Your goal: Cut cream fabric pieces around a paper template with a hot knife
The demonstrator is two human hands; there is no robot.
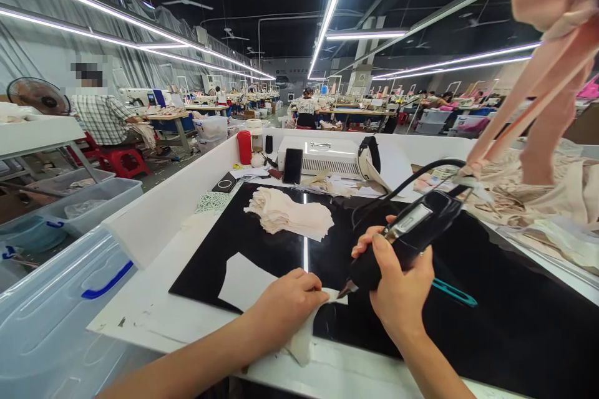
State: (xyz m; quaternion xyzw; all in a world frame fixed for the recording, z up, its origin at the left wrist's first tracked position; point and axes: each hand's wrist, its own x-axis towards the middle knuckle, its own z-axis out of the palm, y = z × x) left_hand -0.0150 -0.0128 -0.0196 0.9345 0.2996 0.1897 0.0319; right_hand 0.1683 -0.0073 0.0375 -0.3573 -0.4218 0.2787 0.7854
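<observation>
A flat white sheet point(246, 280) lies on the black board point(515, 336), overhanging neither its left corner nor the layered cream stack point(290, 215) behind. The left hand point(292, 299) pinches a cream cloth point(303, 340), which drapes past the board's near edge onto the white surface point(154, 324). The right hand point(402, 287) wraps a black corded tool point(430, 218), tip at the cloth's end: this piece seems partway done; whether the stack is finished cannot be told. Rightward, past a turquoise implement point(455, 292), bare board leaves room, though the cord limits reach.
</observation>
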